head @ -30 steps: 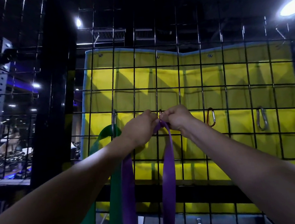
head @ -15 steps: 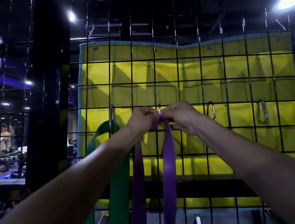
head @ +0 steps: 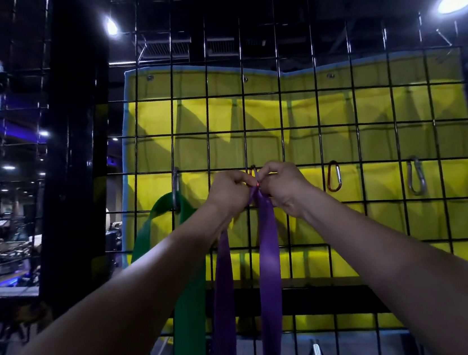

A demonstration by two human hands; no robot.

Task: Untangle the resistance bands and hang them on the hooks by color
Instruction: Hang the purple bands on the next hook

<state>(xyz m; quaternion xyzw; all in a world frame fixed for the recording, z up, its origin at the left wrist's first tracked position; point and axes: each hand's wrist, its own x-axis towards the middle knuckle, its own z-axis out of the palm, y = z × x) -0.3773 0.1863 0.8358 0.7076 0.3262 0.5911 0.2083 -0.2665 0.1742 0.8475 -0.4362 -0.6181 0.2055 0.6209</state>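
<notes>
Both hands raised at the grid (head: pixel 303 127): left hand (head: pixel 228 191) and right hand (head: pixel 282 184) pinch the top of the purple band (head: pixel 268 247) at a mostly hidden hook (head: pixel 253 170), likely threading it on, beside the hung green band (head: pixel 179 272).

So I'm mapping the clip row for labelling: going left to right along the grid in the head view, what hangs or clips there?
Silver carabiner with the green band → purple band at the clip both hands work on → red carabiner → silver carabiner, the last two bare.
</notes>
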